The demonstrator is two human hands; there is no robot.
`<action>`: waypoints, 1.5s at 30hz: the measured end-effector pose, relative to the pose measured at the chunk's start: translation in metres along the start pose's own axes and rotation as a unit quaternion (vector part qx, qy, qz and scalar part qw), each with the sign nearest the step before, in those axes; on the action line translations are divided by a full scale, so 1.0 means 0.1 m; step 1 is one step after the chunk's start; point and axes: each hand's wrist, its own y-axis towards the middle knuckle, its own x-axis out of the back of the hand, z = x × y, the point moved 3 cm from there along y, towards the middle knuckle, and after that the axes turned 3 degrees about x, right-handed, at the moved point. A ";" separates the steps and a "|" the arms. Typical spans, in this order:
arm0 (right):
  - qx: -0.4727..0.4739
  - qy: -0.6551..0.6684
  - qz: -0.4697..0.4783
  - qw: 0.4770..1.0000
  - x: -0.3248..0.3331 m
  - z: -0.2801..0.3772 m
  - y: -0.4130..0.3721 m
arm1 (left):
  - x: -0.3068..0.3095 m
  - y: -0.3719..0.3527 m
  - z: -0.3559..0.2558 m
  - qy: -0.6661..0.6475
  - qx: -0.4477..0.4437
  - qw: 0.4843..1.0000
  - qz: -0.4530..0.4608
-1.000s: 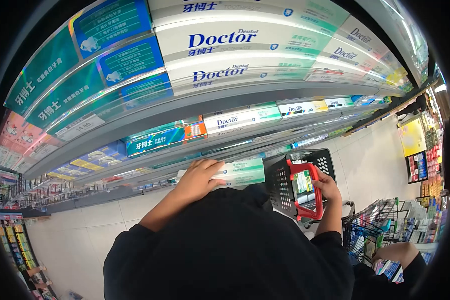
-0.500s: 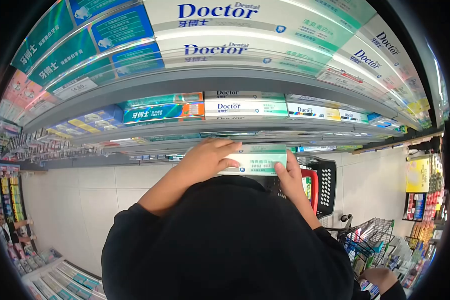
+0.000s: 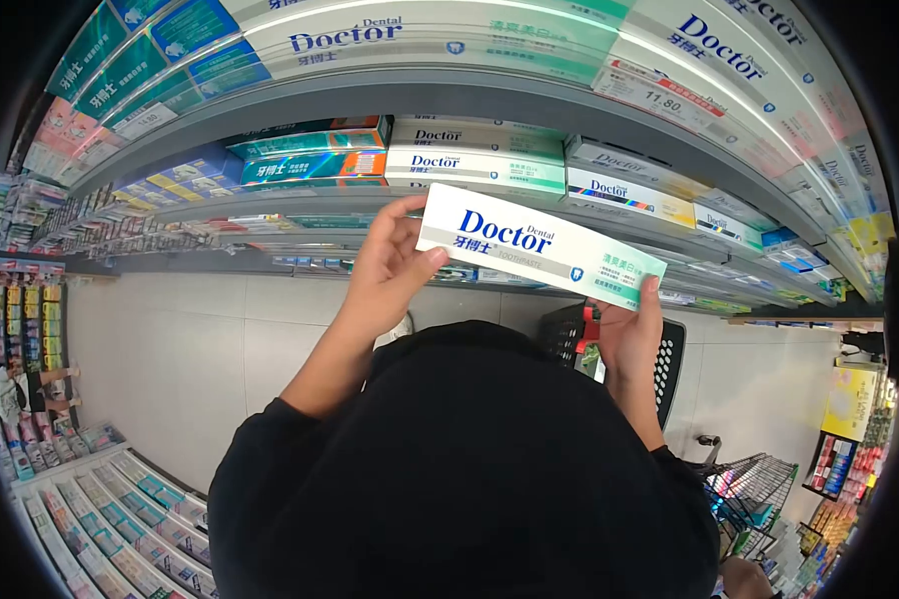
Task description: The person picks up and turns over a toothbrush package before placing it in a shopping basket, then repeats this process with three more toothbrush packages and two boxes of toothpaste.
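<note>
A white and green toothpaste box point(image 3: 529, 250) printed "Dental Doctor" is held up in front of my body, its right end lower than its left. My left hand point(image 3: 388, 270) grips the left end, thumb on the front face and fingers behind. At the green right end, my right hand point(image 3: 631, 334) holds the box, its thumb on the corner. Behind the box, similar white Doctor boxes point(image 3: 471, 165) and teal boxes point(image 3: 310, 168) stand stacked on a shelf.
Large Doctor boxes fill the upper shelf point(image 3: 469, 90). A black basket with a red handle point(image 3: 591, 327) is beneath my right hand. A wire cart point(image 3: 759, 489) is at the lower right. A person's arm point(image 3: 58, 375) shows at the far left.
The toothpaste box has come up and turned, showing its full front and tilting down to the right. My left hand has moved from its top to its left end. The view has shifted.
</note>
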 end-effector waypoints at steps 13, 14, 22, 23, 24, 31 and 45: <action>-0.013 -0.009 0.107 0.994 -0.11 -0.02 -0.03 | 0.14 -0.04 -0.25 0.072 -0.073 0.995 0.009; 0.008 -0.019 0.106 0.994 -0.16 -0.04 -0.04 | 0.16 -0.04 -0.26 0.071 -0.072 0.995 0.010; 0.033 -0.091 0.130 0.987 -0.35 -0.08 -0.08 | 0.40 -0.08 -0.25 0.058 -0.042 0.997 0.023; 0.030 -0.092 0.129 0.987 -0.35 -0.09 -0.09 | 0.42 -0.08 -0.25 0.050 -0.038 0.998 0.023; 0.027 -0.094 0.129 0.987 -0.35 -0.10 -0.08 | 0.44 -0.08 -0.25 0.060 -0.039 0.997 0.024; 0.034 -0.164 0.131 0.977 -0.48 -0.11 -0.12 | 0.55 -0.09 -0.17 0.127 0.046 0.991 -0.012; 0.031 -0.180 0.129 0.975 -0.41 -0.07 -0.09 | 0.50 -0.08 -0.23 0.206 0.079 0.975 -0.015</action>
